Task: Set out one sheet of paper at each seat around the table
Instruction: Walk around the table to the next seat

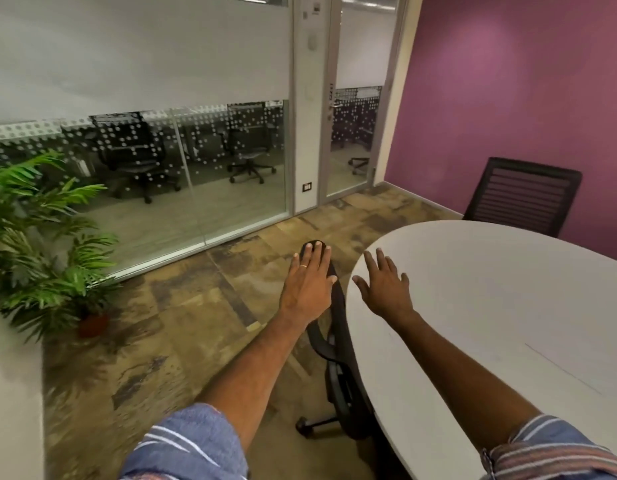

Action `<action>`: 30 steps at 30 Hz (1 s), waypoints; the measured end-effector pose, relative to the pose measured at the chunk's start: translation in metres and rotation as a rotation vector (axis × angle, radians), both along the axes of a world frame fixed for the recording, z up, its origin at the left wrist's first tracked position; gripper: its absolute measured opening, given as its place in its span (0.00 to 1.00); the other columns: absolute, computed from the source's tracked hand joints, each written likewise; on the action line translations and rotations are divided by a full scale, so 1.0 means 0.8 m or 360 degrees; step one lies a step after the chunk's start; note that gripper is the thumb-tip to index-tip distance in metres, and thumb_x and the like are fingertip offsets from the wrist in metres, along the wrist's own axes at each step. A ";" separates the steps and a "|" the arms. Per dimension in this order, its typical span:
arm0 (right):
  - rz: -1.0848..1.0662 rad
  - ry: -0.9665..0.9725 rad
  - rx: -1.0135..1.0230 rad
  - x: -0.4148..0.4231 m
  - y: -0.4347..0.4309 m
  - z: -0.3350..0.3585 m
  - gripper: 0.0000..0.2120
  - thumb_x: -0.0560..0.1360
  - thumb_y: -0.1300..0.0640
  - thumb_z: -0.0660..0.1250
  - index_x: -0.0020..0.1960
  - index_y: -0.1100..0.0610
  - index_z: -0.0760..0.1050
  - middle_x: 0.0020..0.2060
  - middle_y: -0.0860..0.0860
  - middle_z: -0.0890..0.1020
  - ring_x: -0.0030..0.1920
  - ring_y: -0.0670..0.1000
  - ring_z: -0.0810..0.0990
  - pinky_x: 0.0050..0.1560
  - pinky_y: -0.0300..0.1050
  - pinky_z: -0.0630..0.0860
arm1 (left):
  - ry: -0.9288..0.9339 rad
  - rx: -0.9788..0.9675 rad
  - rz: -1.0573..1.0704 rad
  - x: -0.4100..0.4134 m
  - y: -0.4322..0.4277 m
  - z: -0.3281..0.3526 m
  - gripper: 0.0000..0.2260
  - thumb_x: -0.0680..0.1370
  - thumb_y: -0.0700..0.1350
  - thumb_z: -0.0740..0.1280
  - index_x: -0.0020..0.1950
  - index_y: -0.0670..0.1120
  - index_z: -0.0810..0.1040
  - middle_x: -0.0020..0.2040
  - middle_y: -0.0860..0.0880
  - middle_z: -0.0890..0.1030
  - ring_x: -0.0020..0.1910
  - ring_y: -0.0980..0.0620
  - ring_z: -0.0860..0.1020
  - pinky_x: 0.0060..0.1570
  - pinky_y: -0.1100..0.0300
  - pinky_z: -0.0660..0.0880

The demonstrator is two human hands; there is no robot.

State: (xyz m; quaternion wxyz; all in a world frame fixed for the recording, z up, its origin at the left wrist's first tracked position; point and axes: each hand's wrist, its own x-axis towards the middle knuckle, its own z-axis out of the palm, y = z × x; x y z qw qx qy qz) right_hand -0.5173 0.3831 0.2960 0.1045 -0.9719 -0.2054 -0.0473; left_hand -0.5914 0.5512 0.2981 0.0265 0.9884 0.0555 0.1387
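Observation:
A white oval table point(508, 289) fills the right side. A sheet of paper point(574, 365) lies flat on it at the right, barely set off from the white top. My left hand point(309, 285) is stretched out with straight fingers over the top of a black office chair point(338, 358) tucked against the table's left edge. My right hand point(386, 285) is spread open over the table's left rim and holds nothing. Another black chair point(523, 194) stands at the table's far side by the purple wall.
A potted green plant point(47, 237) stands at the left by a white ledge. A glass partition and a glass door point(355, 133) close the far side, with office chairs behind them. Patterned brown carpet point(182, 323) lies between plant and table.

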 end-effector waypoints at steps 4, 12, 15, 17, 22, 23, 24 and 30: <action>0.0034 0.0016 0.0028 0.014 0.040 0.000 0.31 0.82 0.39 0.54 0.80 0.50 0.51 0.81 0.54 0.52 0.80 0.58 0.54 0.73 0.69 0.60 | -0.0078 -0.0133 -0.0007 0.015 0.033 0.011 0.30 0.84 0.55 0.53 0.83 0.45 0.48 0.83 0.45 0.51 0.82 0.45 0.48 0.80 0.44 0.50; 0.0017 0.0064 0.0091 0.109 0.127 -0.009 0.32 0.82 0.38 0.53 0.81 0.50 0.50 0.81 0.53 0.50 0.81 0.58 0.51 0.74 0.70 0.57 | -0.0040 -0.0105 -0.0015 0.094 0.119 -0.003 0.29 0.85 0.54 0.51 0.83 0.45 0.47 0.83 0.45 0.49 0.82 0.45 0.46 0.79 0.44 0.50; 0.0001 0.0059 0.0157 0.152 0.157 -0.013 0.32 0.82 0.37 0.53 0.81 0.50 0.50 0.81 0.53 0.51 0.81 0.58 0.51 0.74 0.70 0.57 | -0.0028 -0.0093 -0.0010 0.133 0.148 0.003 0.29 0.85 0.54 0.51 0.83 0.45 0.47 0.83 0.44 0.49 0.82 0.45 0.47 0.79 0.43 0.50; -0.0012 0.0087 0.0165 0.171 0.169 -0.015 0.32 0.82 0.38 0.53 0.81 0.50 0.50 0.81 0.54 0.51 0.80 0.58 0.51 0.73 0.70 0.57 | -0.0010 -0.0106 -0.0031 0.152 0.159 0.005 0.28 0.85 0.54 0.51 0.83 0.45 0.47 0.83 0.44 0.49 0.82 0.45 0.47 0.80 0.44 0.50; -0.0035 0.0094 0.0120 0.221 0.206 -0.020 0.32 0.82 0.39 0.53 0.81 0.50 0.49 0.81 0.53 0.50 0.81 0.58 0.51 0.74 0.70 0.57 | -0.0014 -0.0116 -0.0022 0.203 0.198 0.003 0.28 0.85 0.54 0.49 0.83 0.46 0.46 0.83 0.44 0.49 0.82 0.45 0.46 0.80 0.45 0.48; -0.0055 0.0101 0.0116 0.234 0.217 -0.020 0.32 0.82 0.39 0.53 0.81 0.50 0.49 0.81 0.53 0.50 0.81 0.58 0.51 0.74 0.69 0.57 | 0.0013 -0.0137 -0.0040 0.219 0.209 -0.001 0.28 0.85 0.54 0.49 0.83 0.46 0.46 0.83 0.44 0.48 0.82 0.45 0.46 0.80 0.45 0.47; -0.0068 0.0117 0.0116 0.246 0.225 -0.024 0.31 0.82 0.39 0.53 0.81 0.50 0.49 0.81 0.53 0.51 0.81 0.58 0.51 0.74 0.69 0.58 | 0.0033 -0.0142 -0.0048 0.233 0.219 -0.005 0.28 0.85 0.54 0.49 0.83 0.46 0.46 0.83 0.44 0.48 0.82 0.45 0.46 0.79 0.45 0.47; -0.0152 0.0108 0.0112 0.295 0.276 -0.036 0.32 0.82 0.40 0.55 0.81 0.51 0.51 0.81 0.55 0.52 0.80 0.59 0.53 0.76 0.64 0.60 | 0.0016 -0.0176 -0.0148 0.301 0.280 -0.027 0.28 0.85 0.54 0.49 0.83 0.46 0.47 0.83 0.44 0.50 0.82 0.46 0.48 0.79 0.47 0.47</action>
